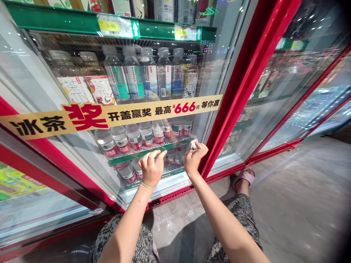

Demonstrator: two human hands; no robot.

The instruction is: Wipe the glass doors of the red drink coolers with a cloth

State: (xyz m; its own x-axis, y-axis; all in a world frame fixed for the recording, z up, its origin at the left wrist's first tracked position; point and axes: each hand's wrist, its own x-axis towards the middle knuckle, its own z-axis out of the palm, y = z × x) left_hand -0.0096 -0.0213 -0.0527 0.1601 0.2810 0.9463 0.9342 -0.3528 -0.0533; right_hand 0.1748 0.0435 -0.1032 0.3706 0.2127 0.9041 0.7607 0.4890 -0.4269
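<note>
A small white wad [193, 144], crumpled and soft-looking, sits at the tips of the right hand [195, 156], whose thumb and fingers are pinched closed on it; take it as the dial's centre. It is in front of the clear glass door [211, 78] of a drinks cooler, near the door's lower right. At eight o'clock the left hand [152, 167] has its fingers loosely bent and apart, with nothing seen in it; a thin band [147, 185] circles that wrist.

Water bottles [134, 137] stand behind the glass at nine o'clock, taller bottles [163, 73] at eleven. A yellow banner [164, 111] crosses the door from nine to one o'clock, and a red frame [246, 76] rises toward one. Grey, glossy floor [296, 197] and a foot in a pink slipper [245, 176] lie at four.

The fingers cover part of the wad; whether it touches the glass is unclear. The left hand hides some lower bottles, reflections blur the contents, and the far upper right corner is dark.
</note>
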